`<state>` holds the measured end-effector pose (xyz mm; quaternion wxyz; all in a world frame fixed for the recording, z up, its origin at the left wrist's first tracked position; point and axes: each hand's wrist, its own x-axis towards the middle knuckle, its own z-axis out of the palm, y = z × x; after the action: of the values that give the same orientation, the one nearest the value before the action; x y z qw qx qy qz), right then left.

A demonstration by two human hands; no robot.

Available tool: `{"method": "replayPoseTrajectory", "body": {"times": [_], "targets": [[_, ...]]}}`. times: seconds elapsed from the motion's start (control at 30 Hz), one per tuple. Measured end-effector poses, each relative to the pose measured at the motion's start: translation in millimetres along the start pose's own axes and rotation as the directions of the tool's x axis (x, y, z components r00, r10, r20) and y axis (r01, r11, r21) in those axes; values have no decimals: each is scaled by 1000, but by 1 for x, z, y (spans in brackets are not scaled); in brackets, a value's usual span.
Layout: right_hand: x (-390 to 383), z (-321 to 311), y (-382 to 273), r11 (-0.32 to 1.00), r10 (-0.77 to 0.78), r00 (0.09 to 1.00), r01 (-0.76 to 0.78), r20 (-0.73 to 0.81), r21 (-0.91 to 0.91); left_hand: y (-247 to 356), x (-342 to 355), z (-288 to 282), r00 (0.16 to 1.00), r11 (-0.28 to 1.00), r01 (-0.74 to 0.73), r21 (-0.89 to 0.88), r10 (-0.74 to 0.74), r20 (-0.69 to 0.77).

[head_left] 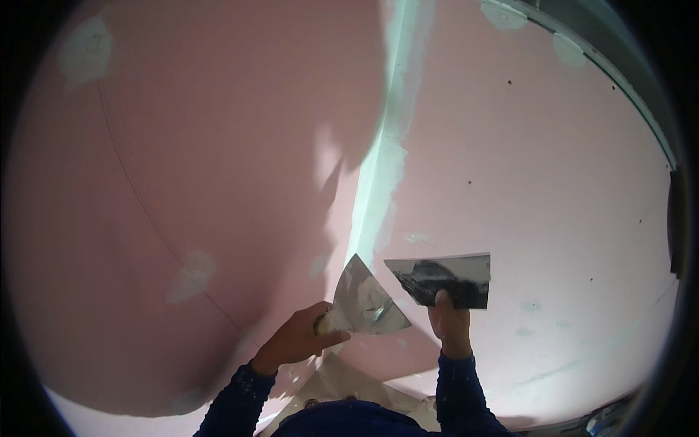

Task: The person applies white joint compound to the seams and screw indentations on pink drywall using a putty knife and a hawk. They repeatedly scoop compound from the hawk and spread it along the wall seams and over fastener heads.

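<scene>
My left hand [293, 339] is closed round the handle of a wide putty knife [352, 290]. Its flared metal blade points up and to the right and carries a smear of pale joint compound [375, 309]. To the right, my right hand [453, 329] grips a flat, roughly rectangular metal blade [472, 280], its thumb on the near face. Dark and light patches show on that face; its handle, if any, is hidden. The two blades are close but apart. Just beyond them runs a compound-coated corner seam [380, 173] between pink boards.
A pink wallboard [218, 131] fills the left, with patched spots [195, 275]. Another pink wallboard [539, 182] stands at right, with screw holes and filled spots. A pale metal edge [619, 76] curves along the upper right. Some clutter [608, 421] lies at the lower right.
</scene>
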<state>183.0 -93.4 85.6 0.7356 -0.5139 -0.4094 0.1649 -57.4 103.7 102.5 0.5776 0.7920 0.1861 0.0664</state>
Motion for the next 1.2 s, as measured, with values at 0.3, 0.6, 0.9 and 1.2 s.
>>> {"method": "replayPoseTrajectory", "body": {"times": [0.3,0.6,0.9,1.2], "targets": [[-29,36,-48,927,-41,882,209,469,-311,2,-1,-8,998,992,-55,116,57,-13],[-11,10,-24,751,227,873,124,431,-648,-7,0,-6,994,992,-109,68,110,-5],[16,-33,-83,629,494,860,-251,129,-736,-2,3,-24,999,997,-41,63,41,6],[18,11,-159,46,258,611,766,748,-641,26,5,-42,980,972,-25,232,-21,197]]}}
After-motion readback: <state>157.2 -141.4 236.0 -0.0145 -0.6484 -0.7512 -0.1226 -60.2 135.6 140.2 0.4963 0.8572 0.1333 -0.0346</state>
